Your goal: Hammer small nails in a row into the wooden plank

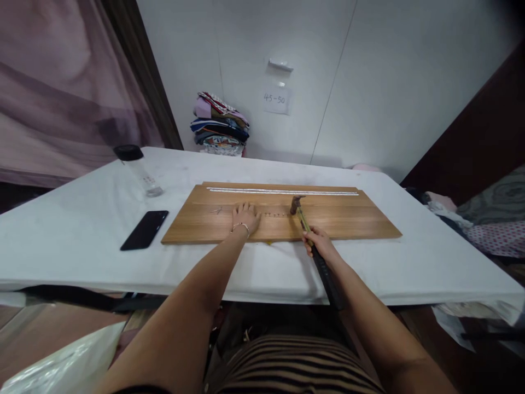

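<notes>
My right hand (321,244) grips a claw hammer (303,219) around its yellow-and-black handle, and the head is over the wooden board (353,223). Flat on the same board, with fingers stretched out, lies my left hand (245,218), a bracelet at its wrist. Between my left hand and the hammer head runs a row of several nails (274,214) standing in the wood. A few loose nails (216,210) lie to the left of my left hand. Whether the hammer head touches a nail cannot be made out.
White strips (283,191) lie along the board's far edge. Left of the board are a black phone (144,230) and a clear bottle (141,172) with a black lid, on the white-covered table (82,219). Folded clothes (221,126) are stacked against the wall behind.
</notes>
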The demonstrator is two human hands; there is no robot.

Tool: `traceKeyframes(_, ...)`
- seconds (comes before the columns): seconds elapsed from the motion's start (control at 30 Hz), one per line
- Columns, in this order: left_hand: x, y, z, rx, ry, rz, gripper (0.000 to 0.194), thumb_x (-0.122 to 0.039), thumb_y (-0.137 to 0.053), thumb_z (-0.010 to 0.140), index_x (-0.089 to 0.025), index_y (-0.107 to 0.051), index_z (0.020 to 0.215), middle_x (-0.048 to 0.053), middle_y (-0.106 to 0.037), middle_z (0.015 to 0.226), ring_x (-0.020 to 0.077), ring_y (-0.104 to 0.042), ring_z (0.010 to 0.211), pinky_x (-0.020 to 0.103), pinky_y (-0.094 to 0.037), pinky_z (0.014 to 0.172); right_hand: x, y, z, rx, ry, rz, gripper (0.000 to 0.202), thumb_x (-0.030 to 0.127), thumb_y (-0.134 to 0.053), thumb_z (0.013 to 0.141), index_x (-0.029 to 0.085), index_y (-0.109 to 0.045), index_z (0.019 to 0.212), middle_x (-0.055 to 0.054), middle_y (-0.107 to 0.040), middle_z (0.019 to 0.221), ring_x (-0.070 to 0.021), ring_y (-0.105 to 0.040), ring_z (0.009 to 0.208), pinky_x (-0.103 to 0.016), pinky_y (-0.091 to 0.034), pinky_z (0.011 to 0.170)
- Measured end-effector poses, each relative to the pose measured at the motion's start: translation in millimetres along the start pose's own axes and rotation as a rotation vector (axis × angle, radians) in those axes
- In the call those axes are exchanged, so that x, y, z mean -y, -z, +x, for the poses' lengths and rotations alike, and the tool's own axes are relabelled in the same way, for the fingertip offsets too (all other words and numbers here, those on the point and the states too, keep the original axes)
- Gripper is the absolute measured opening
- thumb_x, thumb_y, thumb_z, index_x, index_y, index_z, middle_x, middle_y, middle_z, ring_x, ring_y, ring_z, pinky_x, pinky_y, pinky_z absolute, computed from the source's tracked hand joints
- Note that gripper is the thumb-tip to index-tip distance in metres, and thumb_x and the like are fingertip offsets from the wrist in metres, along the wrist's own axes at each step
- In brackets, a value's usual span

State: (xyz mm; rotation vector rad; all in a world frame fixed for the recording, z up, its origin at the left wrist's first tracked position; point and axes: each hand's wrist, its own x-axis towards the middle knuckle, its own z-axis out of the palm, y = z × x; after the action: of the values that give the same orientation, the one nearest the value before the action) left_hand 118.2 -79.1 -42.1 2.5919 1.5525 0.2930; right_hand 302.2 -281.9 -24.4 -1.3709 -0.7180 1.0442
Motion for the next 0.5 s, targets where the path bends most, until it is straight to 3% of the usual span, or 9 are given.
traceKeyframes(0.5,-1.0,5.1,-3.0,0.012,-0.006,0.010,0.048,-0.032,-0.028,0.101,-0.020,-0.060,0.134,0.013,-0.055,0.150,0.0286,-0.042,0.142,0.049,-0.031,0.118,7.0,0.7,-2.4,0.040,-0.013,0.007,0.035,0.041,-0.074,0.062,0.023,-0.048,0.078,0.008,-0.055,0.055,-0.0064,-0.042,0.033,-0.019,-0.035,0.028)
